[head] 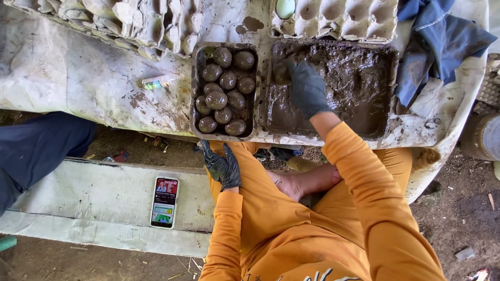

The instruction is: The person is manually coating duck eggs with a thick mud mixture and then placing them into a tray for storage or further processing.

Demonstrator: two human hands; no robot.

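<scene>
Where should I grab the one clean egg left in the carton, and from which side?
Probably grip the pale egg across its rounded sides, coming straight down from above: it sits in a cup of the egg carton, whose walls block a sideways approach. Only its lower part shows.

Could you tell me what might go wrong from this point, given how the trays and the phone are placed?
1. The tray of mud-coated eggs sits at the table edge, right above the resting left hand; a nudge could tip it off.
2. The right hand presses into the mud tray; wet mud may splash over the rim.
3. The phone lies on the bench below, where mud could drip onto it.
</scene>
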